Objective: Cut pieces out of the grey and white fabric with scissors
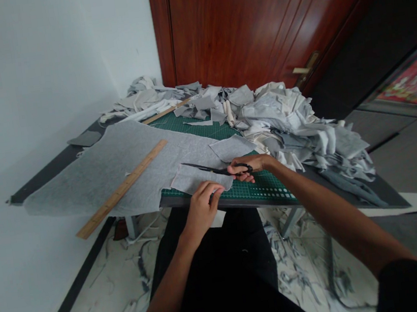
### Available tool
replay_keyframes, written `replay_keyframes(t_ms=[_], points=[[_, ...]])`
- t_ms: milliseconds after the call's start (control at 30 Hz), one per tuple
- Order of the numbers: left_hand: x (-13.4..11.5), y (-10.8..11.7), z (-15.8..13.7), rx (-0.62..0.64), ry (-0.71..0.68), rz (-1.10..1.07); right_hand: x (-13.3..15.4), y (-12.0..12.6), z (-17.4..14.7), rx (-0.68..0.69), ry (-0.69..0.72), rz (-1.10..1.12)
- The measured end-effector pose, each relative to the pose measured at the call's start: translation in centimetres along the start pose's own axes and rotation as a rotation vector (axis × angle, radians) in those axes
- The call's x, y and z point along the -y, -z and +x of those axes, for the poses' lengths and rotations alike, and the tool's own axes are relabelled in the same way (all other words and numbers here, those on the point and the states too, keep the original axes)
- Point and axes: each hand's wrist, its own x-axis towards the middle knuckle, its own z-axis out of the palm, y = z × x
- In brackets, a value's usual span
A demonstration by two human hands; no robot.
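Note:
Black-handled scissors (216,170) are in my right hand (244,168), fingers through and around the handles. Their blades point left and lie along the upper edge of a small grey fabric piece (192,178). My left hand (206,202) is closed at the near edge of that piece, thumb and fingers pinched together on it. Below this hand a pale, flat scrap (219,219) shows at the table's edge, partly hidden. A large grey cloth (116,153) spreads to the left, with a wooden ruler (124,187) lying across it. Another cut fabric piece (232,147) lies just beyond the scissors.
A green cutting mat (270,189) covers part of the dark table (92,133). Heaped fabric scraps (283,110) line the back and right side. A second wooden strip (166,111) lies behind. Offcuts litter the floor (301,277). A wooden door (233,25) stands behind the table.

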Motion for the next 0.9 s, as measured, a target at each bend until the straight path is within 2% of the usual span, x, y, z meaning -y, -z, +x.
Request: replay_keyframes(t_ms=[500,900], points=[[0.0,0.1,0.0,0.001,0.015,-0.025,1.6,-0.1,1.1,0.033,-0.028,-0.004],[0.0,0.2,0.0,0.006,0.016,-0.006,1.0,0.2,1.7,0.001,0.008,0.021]])
